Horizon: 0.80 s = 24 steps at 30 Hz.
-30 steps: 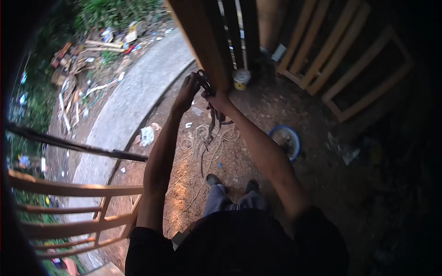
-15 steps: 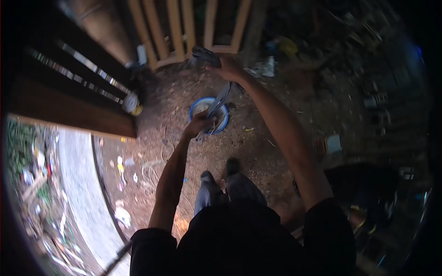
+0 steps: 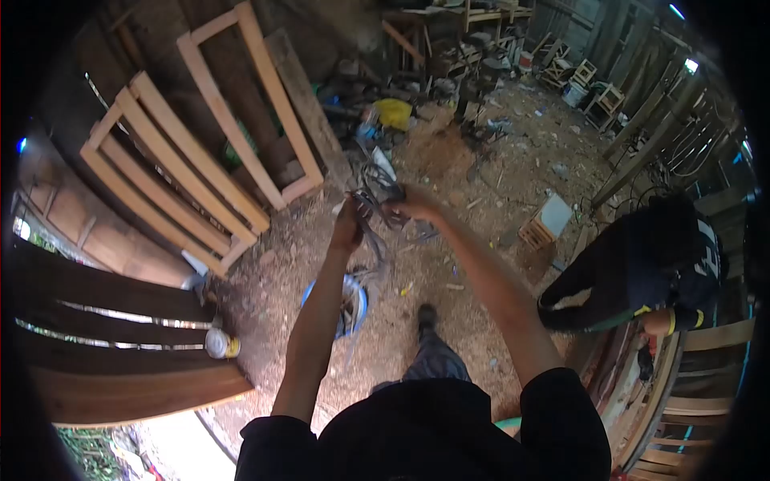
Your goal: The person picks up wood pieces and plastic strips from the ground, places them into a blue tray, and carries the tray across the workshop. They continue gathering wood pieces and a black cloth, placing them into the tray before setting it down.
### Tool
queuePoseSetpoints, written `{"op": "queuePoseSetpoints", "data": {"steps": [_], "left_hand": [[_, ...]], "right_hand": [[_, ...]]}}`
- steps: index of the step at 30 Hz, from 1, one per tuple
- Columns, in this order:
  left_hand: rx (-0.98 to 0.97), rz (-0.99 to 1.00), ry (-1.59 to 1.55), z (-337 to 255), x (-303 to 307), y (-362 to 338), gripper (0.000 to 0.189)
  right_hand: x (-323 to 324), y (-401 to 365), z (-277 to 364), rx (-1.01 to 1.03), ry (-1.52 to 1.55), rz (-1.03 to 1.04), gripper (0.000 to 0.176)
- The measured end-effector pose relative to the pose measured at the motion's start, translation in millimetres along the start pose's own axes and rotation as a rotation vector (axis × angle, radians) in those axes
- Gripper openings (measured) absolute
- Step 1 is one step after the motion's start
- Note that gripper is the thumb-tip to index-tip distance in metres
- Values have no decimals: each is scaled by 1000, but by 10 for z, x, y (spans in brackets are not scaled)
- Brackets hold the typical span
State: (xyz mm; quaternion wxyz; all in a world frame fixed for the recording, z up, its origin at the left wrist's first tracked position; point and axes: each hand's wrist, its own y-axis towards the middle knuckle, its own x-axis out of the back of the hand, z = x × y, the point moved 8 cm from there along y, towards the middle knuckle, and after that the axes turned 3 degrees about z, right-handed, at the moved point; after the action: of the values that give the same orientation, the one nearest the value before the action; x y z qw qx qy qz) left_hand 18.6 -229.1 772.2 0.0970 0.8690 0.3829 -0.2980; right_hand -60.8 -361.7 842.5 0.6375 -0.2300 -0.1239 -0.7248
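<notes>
A loose bundle of dark grey flexible strips (image 3: 374,250) is stretched between my hands, with ends dangling below and some loops above. Its exact material is hard to make out. My left hand (image 3: 348,224) is closed on one part of it. Close beside it, my right hand (image 3: 413,205) grips another part, fingers wrapped round. Below my hands a blue-rimmed basin (image 3: 362,303) stands on the ground, partly hidden by my left forearm, with dark material inside.
Wooden frames (image 3: 241,120) lean at the left. A tin can (image 3: 222,344) sits by the dark planks (image 3: 144,377). A bent-over person (image 3: 642,256) is at the right, near a small wooden crate (image 3: 547,220). Yellow scrap (image 3: 393,114) lies ahead.
My view has swung to the right, bringing the workshop floor and the other person into clearer sight. My hands have come together, and the strips have moved away from above the basin.
</notes>
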Motion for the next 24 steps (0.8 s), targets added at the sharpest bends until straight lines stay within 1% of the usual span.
{"op": "queuePoseSetpoints", "data": {"steps": [1,3,4,5,6,7,9,10,11,12,13,14,15,16,17,18,19,20,21,22,23,24], "left_hand": [[-17,19,7,17,-236,298,49],[5,210,-79,59,-782,789,51],[20,76,-132,120,-900,1018,54],[29,77,-112,110,-1024,1215,54],[24,119,-110,174,-1145,1402,55],[16,168,-122,301,-1298,1630,56],[71,174,-101,434,-1510,2040,55],[159,168,-76,476,-1652,2151,54],[253,162,-45,542,-1794,2232,53],[316,-5,-39,627,-1857,2386,49],[342,18,-29,773,-1848,2623,49],[308,60,124,876,-1689,2968,49],[267,109,272,979,-1699,3260,49],[291,140,273,1044,-1936,3362,49],[97,-47,624,859,-1985,3497,50],[-120,-245,959,589,-2156,3516,53],[-111,-227,954,560,-2429,3536,53],[-356,-80,1046,404,-2958,3536,58],[-609,60,1119,377,-3376,3539,65],[-642,276,1140,585,-3635,3668,81],[-643,263,1127,728,-3744,3849,81],[-625,513,1400,1089,-3985,4008,89]], "right_hand": [[128,134,-76,19,-26,15,49],[373,369,-232,55,-54,34,51],[568,452,-259,131,14,-44,53],[767,528,-314,195,99,-127,55],[846,726,-559,138,107,-18,62],[1024,803,-704,124,117,-35,62],[1366,993,-1039,-27,0,-43,66],[1474,1060,-1110,71,209,23,65],[1591,1114,-1251,61,228,1,65],[1712,1200,-1469,32,213,-18,61],[1872,1232,-1665,-3,193,-39,57],[2123,1141,-1650,51,237,-155,45],[2354,1117,-1741,30,238,-193,45],[2486,1112,-1892,-45,181,-147,39],[2620,1104,-2048,-120,125,-95,33],[2747,1112,-2194,-124,114,-56,26],[2898,1101,-2320,-140,113,-69,26],[3082,1110,-2421,-173,-206,-49,23],[3262,1141,-2528,-203,-529,-19,20],[3440,1226,-2726,-209,-543,-17,20],[3605,1317,-2864,-137,-584,-44,22],[3748,1431,-3012,-61,-625,-66,25]]}}
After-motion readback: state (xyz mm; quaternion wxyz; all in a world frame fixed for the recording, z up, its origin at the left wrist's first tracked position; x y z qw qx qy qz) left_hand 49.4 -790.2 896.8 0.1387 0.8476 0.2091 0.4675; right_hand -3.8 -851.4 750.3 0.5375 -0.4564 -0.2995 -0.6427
